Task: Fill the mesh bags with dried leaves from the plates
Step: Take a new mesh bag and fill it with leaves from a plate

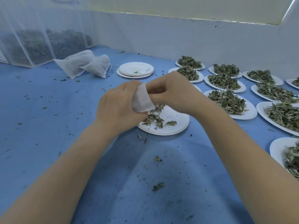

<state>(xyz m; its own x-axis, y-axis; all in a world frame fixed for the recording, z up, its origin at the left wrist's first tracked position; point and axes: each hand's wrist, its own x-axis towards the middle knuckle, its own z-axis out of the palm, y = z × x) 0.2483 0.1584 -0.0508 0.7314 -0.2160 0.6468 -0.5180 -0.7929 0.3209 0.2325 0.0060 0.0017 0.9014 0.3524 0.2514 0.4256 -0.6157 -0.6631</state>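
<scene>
Together, the left hand (118, 104) and the right hand (171, 91) grip a small white mesh bag (141, 99) between them, just above a paper plate (176, 125) with few dried leaves (153, 118).

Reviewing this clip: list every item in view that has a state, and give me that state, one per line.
mesh bag: held between both hands above the near plate.
left hand: grips the bag.
right hand: fingers curled at the bag's mouth.
near plate: nearly emptied, a few leaves left.
stacked plates: emptied, only crumbs.
plates on the right: heaped with dried leaves.
filled bags: lying on the blue table.
</scene>
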